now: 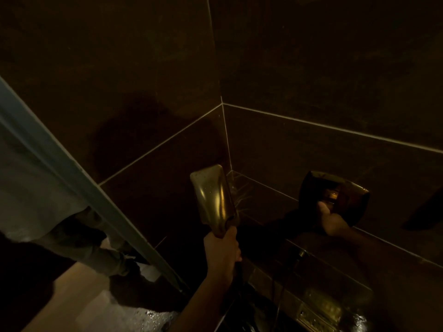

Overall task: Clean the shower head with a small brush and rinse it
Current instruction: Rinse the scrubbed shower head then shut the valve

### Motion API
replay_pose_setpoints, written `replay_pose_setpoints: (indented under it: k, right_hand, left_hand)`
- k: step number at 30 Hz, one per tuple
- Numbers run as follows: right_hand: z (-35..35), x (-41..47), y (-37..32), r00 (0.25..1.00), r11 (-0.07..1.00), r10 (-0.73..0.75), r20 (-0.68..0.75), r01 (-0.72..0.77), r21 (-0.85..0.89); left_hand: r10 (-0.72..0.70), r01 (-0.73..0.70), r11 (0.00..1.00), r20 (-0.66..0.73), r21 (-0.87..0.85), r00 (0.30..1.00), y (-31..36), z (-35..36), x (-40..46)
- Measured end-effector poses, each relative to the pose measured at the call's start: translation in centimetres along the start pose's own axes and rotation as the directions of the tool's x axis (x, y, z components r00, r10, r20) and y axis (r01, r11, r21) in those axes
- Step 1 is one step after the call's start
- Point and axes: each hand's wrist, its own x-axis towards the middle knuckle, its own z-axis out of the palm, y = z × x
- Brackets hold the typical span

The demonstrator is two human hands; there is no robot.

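Water sprays in thin lines from the shower head (213, 195) against the corner of the dark tiled wall (143, 92), so I judge the rinsing step is now in hand. The left hand (221, 250) has its fingers closed around the handle, just under the brass-coloured head, and it keeps the spraying face turned away from the person and toward the corner; this way the water goes onto the tiles and not on the clothes. The right hand (332, 220) reaches to the shiny control plate (334, 200) on the right wall, with the thumb up against it, probably to regulate the flow; if these fingers grip a knob or only press, I cannot tell, because it is dark there. A small brush I do not see in either hand. Low at the right, a brass fitting (320, 310) shines wet, and at the left stands the edge of the glass door (72, 178).
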Motion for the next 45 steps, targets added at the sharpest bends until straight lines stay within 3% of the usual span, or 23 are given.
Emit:
replay_pose_setpoints:
  k: [10, 16, 20, 23, 28, 31, 38, 45]
  right_hand:
    - [-0.4, -0.6, -0.3, 0.998, 0.996, -0.059, 0.026, 0.061, -0.058]
    - [-0.7, -0.6, 0.3, 0.987, 0.964, -0.144, 0.068, 0.156, -0.213]
    - [-1.1, -0.5, 0.8, 0.973, 0.891, -0.175, 0.151, 0.221, -0.396]
    - [-1.4, -0.1, 1.7, 0.948, 0.845, -0.249, 0.200, 0.314, -0.433]
    - [-0.5, -1.6, 2.3, 0.968, 0.958, -0.250, -0.004, 0.246, -0.145]
    - [-0.3, -2.8, 2.5, 0.969, 0.969, -0.245, -0.033, 0.243, -0.049]
    - [1.2, -2.6, 3.5, 0.964, 0.983, -0.182, -0.192, 0.181, -0.021]
    - [2.0, -1.4, 4.8, 0.951, 0.982, -0.177, -0.252, 0.187, 0.014]
  left_hand:
    - [0.015, -0.016, 1.000, 0.022, 0.015, 1.000, -0.1, -0.8, 0.2]
    - [0.011, -0.012, 1.000, 0.029, 0.025, 1.000, -0.2, -1.4, 0.4]
    - [0.023, -0.024, 0.999, 0.047, 0.027, 0.999, 0.0, -1.7, 0.5]
    - [0.038, -0.041, 0.998, 0.072, 0.038, 0.997, 0.2, -1.8, 0.5]
    - [0.040, -0.045, 0.997, 0.074, 0.059, 0.996, 0.4, -1.9, 0.6]
    - [0.041, -0.044, 0.998, 0.065, 0.050, 0.997, 0.4, -2.0, 1.0]
    - [0.031, -0.032, 0.999, 0.055, 0.027, 0.998, -0.1, -1.9, 2.0]
    - [0.009, -0.011, 0.999, 0.043, 0.046, 0.999, -1.1, -1.6, 2.6]
